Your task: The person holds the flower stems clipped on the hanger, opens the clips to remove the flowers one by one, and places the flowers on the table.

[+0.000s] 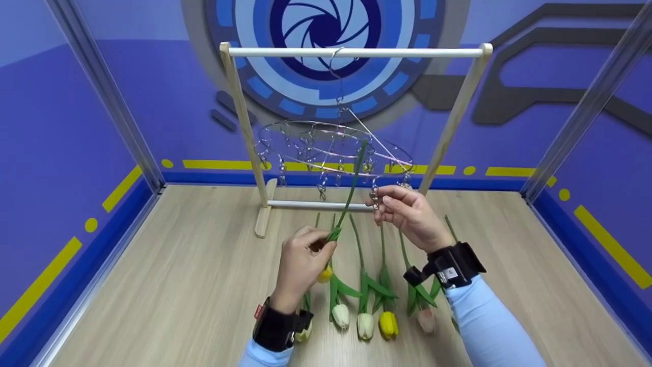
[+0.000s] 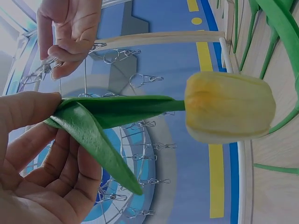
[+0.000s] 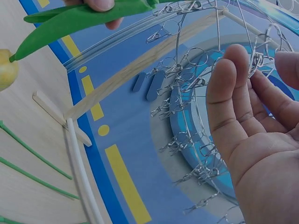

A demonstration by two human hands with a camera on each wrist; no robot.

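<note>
My left hand [image 1: 326,243] pinches a yellow tulip [image 2: 229,107] by its green stem [image 1: 351,188], near the leaf [image 2: 93,126]. The stem points up toward the round wire clip hanger [image 1: 331,145] and the bloom hangs below my fingers. That hanger hangs from the top bar of a wooden rack [image 1: 356,52]. My right hand [image 1: 379,201] pinches one metal clip [image 1: 375,198] on the hanger's near rim, between thumb and fingers [image 3: 238,70]. In the left wrist view the right hand [image 2: 65,42] shows above, holding the clip [image 2: 44,70].
Several tulips, white, yellow and pink [image 1: 365,323], lie side by side on the wooden table [image 1: 178,285], blooms toward me. The rack's lower white bar [image 1: 316,205] and wooden foot [image 1: 264,219] stand behind them. Blue walls enclose the table.
</note>
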